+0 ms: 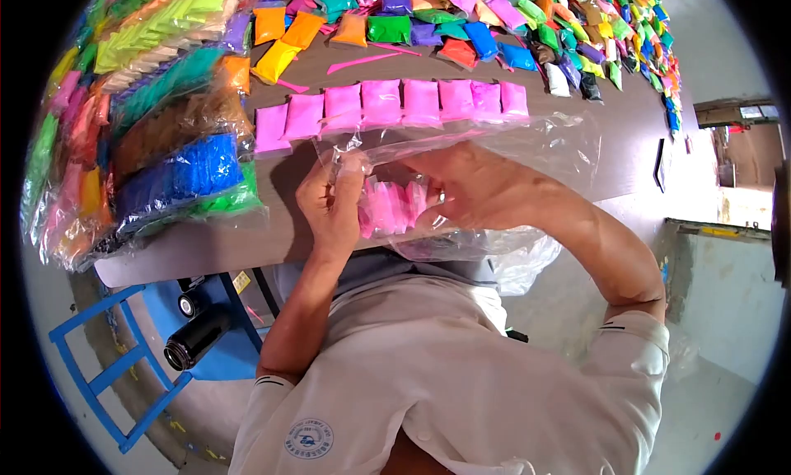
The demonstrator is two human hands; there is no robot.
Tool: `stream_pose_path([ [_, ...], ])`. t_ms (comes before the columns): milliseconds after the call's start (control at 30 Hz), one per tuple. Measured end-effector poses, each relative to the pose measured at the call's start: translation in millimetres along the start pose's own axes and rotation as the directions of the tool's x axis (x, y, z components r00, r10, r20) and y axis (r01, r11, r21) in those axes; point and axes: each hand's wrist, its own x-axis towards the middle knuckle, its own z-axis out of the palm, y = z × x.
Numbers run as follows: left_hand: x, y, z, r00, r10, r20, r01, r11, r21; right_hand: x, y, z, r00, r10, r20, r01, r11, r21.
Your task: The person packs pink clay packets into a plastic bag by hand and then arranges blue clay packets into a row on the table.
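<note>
Left hand (331, 196) grips a clear plastic bag (465, 243), right hand (468, 185) clasps flat pink pouches (390, 207) inside — seemingly packing; next calls for gentle release.

From where I sit, I can't read a single word in my head view. The nearest thing to text is a round blue emblem (309, 438) on the left chest of the pale shirt (494, 384): I see a ring of tiny characters following its edge and a blue figure in the middle, all too small for me to spell out. A little yellow label (241, 281) near the black bottle (198, 339) carries faint marks, equally illegible to me.
</note>
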Motion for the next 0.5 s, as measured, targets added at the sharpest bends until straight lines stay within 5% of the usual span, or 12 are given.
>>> stream_pose_path([
  [100, 0.3, -3.0, -4.0, 0.999, 0.027, 0.025, -0.026, 1.000, -0.014, -17.2, -22.6, -29.4, 0.972, 0.223, 0.077, -0.224, 0.975, 0.002],
  [267, -0.1, -9.4, -8.4, 1.000, -0.004, 0.028, 0.003, 1.000, 0.013, -82.0, -33.0, -74.9, 0.958, -0.103, -0.266, 0.172, 0.952, 0.252],
  [300, 0.3, -10.1, -7.3, 1.000, -0.003, 0.021, 0.003, 1.000, 0.009, -101.9, -36.6, -85.7, 0.924, 0.041, -0.379, 0.123, 0.909, 0.398],
  [333, -0.1, -9.8, -7.0, 1.000, -0.003, 0.014, 0.003, 1.000, 0.006, -106.3, -24.8, -86.5, 0.770, -0.047, -0.636, 0.347, 0.868, 0.356],
  [400, -1.0, -4.4, -5.9, 1.000, -0.017, 0.016, 0.017, 1.000, -0.005, -108.8, 13.1, -102.4, 0.506, 0.139, -0.851, 0.261, 0.916, 0.305],
  [467, 0.3, 2.0, -4.6, 0.999, -0.036, 0.018, 0.036, 0.999, -0.001, -106.9, 73.5, -106.5, 0.465, 0.257, -0.847, 0.076, 0.942, 0.327],
  [500, 0.4, 2.9, -4.0, 0.999, -0.048, 0.018, 0.048, 0.999, 0.002, -106.5, 117.4, -101.5, 0.518, 0.282, -0.808, 0.052, 0.932, 0.359],
])
